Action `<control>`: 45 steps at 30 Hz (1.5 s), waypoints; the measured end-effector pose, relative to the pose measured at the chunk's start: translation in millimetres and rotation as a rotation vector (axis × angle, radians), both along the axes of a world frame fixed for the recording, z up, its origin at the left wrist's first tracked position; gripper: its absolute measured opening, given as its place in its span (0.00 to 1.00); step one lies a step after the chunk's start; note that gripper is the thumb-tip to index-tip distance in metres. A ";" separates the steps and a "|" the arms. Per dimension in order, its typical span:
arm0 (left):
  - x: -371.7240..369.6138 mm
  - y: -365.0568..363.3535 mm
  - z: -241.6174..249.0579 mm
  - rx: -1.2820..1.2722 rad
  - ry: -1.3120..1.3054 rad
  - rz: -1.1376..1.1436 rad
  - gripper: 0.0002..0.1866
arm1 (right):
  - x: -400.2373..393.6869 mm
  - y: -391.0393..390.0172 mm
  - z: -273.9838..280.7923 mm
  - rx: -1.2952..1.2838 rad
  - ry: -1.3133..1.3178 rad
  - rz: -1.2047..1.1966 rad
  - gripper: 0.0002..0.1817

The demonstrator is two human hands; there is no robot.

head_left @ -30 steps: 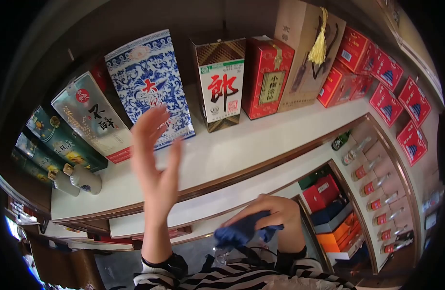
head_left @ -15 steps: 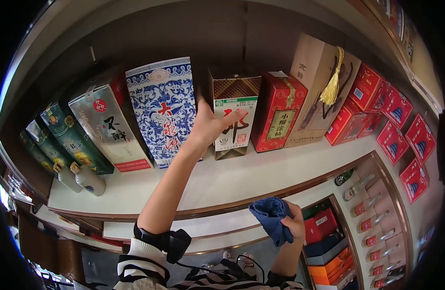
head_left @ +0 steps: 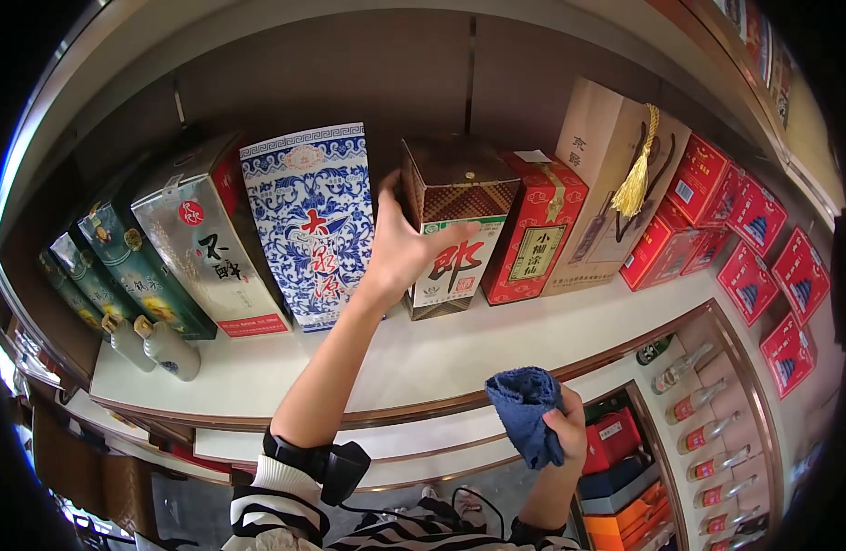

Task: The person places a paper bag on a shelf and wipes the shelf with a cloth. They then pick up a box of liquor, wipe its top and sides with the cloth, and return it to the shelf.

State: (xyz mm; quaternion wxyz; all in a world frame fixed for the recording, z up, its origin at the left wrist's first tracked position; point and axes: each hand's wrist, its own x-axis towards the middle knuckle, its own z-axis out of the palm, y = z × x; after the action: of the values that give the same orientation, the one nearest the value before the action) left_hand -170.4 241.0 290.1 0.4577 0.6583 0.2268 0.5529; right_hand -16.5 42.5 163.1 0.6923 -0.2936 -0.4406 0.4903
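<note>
My left hand is stretched to the shelf and grips a brown-and-white liquor box. Its thumb lies across the front and its fingers go round the left side, partly hidden. The box tips forward, so its dark top shows. A bunched blue cloth is held in my right hand, in front of the shelf edge. Left of the gripped box stands a tall blue-and-white patterned box; close on its right is a red box with a gold strip.
The white shelf also bears a silver box, green boxes, two small pale bottles, a tan bag with a yellow tassel, and stacked red boxes. Glass bottles line a lower rack.
The liquor box under my left hand has tipped forward, showing more of its top. My right hand with the cloth has shifted slightly right. The view has tilted a little upward.
</note>
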 end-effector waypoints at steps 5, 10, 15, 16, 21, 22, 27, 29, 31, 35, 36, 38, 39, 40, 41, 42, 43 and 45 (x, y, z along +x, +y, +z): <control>5.7 -13.2 -12.5 0.145 -0.026 0.129 0.51 | -5.4 -0.8 6.3 -0.013 -0.022 -0.023 0.26; 5.3 -35.5 -26.4 0.326 -0.120 0.151 0.50 | -6.0 -5.1 18.8 0.042 0.043 -0.109 0.27; -18.5 -53.6 -26.2 0.218 -0.076 0.190 0.52 | 2.8 -10.5 20.8 0.101 0.030 -0.158 0.29; -24.4 -55.9 -27.7 0.216 -0.093 0.170 0.51 | 2.8 -10.8 22.7 0.115 0.030 -0.194 0.29; -54.0 -73.1 -21.1 0.032 -0.178 -0.037 0.52 | -0.4 -2.7 49.9 0.165 -0.102 -0.346 0.31; -59.2 -74.0 -19.3 0.083 -0.158 -0.027 0.53 | -1.4 1.0 56.4 0.187 -0.143 -0.382 0.31; -85.9 -79.7 -19.8 0.044 -0.111 0.030 0.54 | -0.6 17.2 94.0 0.276 -0.315 -0.411 0.31; -94.6 -81.1 -20.9 -0.067 -0.130 0.038 0.53 | -8.3 29.4 114.1 0.333 -0.358 -0.386 0.30; -97.3 -78.6 -19.7 -0.114 -0.178 -0.014 0.54 | -10.7 42.1 132.7 0.358 -0.469 -0.416 0.30; -91.8 -70.7 -20.2 -0.007 -0.174 -0.005 0.53 | -43.8 69.5 199.3 0.586 -0.741 -0.325 0.22; -88.8 -71.4 -18.9 -0.018 -0.192 -0.009 0.53 | -51.3 70.5 217.3 0.555 -0.911 -0.272 0.23; -87.5 -68.8 -19.6 -0.006 -0.204 -0.006 0.53 | -63.2 86.5 238.4 0.597 -1.131 -0.121 0.21; -88.0 -65.0 -22.2 -0.008 -0.209 -0.013 0.53 | -68.6 99.0 242.5 0.672 -1.179 -0.023 0.19; -88.8 -61.0 -25.0 -0.006 -0.210 -0.001 0.53 | -74.8 108.2 245.6 0.667 -1.184 -0.026 0.19; -89.2 -58.0 -26.6 -0.004 -0.213 0.012 0.53 | -81.1 116.5 247.9 0.647 -1.278 -0.052 0.17; -88.5 -56.4 -26.5 0.008 -0.186 0.054 0.53 | -85.0 123.6 249.0 0.626 -1.372 -0.077 0.15; -87.3 -56.2 -24.7 0.004 -0.192 0.052 0.53 | -87.0 130.9 248.6 0.622 -1.378 -0.074 0.15; -85.1 -56.8 -20.2 -0.003 -0.248 0.014 0.52 | -90.1 143.6 245.3 0.696 -1.435 -0.020 0.15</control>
State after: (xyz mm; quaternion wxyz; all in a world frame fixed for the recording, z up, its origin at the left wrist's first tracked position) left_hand -255.5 184.3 269.9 0.4793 0.5826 0.1739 0.6330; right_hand -106.6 186.1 408.4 0.2961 -0.3084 -0.9040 0.0095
